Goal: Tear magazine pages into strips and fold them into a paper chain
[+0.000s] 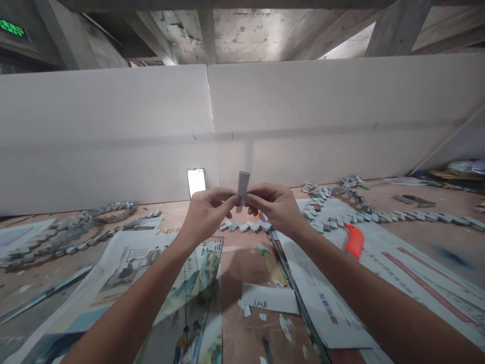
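Nearest, the left forearm (129, 303) and right forearm (359, 283) are stretched above paper-strewn work. Between the fingertips of the left hand (206, 210) and right hand (279, 206), a folded paper strip (244, 183) is pinched roughly upright, joined to no chain. Below the hands, a short zigzag chain (244, 227) is already linked; longer ones are laid left (81, 221) and right (409, 217) of them. What remains cannot be told.

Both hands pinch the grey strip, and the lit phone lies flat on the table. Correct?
Not flat: the head view shows the lit phone upright against the white panel. Left hand and right hand do pinch the grey strip.
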{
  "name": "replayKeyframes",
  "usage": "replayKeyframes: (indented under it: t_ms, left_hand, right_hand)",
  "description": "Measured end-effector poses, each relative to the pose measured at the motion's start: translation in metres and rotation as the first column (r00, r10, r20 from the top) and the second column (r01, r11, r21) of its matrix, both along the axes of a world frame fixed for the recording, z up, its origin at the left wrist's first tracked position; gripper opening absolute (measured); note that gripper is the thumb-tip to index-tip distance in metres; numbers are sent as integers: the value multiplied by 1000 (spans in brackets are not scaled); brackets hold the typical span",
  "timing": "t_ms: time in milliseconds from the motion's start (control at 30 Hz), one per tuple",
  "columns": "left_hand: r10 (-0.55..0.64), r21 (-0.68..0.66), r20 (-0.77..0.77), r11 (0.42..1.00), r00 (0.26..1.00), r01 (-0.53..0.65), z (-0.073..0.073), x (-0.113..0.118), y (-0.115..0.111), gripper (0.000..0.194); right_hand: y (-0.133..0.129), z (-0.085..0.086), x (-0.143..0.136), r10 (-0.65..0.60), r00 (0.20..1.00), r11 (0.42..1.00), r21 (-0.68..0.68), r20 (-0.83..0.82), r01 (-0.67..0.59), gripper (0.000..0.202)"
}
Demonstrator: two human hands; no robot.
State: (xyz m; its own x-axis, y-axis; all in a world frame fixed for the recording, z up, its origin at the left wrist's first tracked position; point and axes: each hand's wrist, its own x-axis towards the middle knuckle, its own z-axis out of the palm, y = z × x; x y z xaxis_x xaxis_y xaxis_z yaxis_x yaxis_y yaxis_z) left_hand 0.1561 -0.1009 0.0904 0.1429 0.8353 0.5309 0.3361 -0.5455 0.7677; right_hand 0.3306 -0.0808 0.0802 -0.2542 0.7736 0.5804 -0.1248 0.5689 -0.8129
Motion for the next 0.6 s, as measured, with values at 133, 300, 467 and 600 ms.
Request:
replayKeyframes:
  t_ms: [133,300,467,600]
  left_hand:
    - [2,-20,20,1000,1000,-2,-1,1,0,23]
    - [45,4,-8,999,999,-45,-1,2,1,19]
    - [69,49,-49,997,996,-66,-5,3,3,19]
    - [68,89,-55,994,996,-63,-9,2,5,15]
  right_hand:
    - [1,-2,-2,48,998,997,-64,-39,-50,17]
    - [4,-4,-2,31,999,997,-76,-37,-34,19]
    - [8,-8,-3,-41,999,998,-39,6,41,14]
    - [7,-11,-7,-87,996,996,23,-32,88,11]
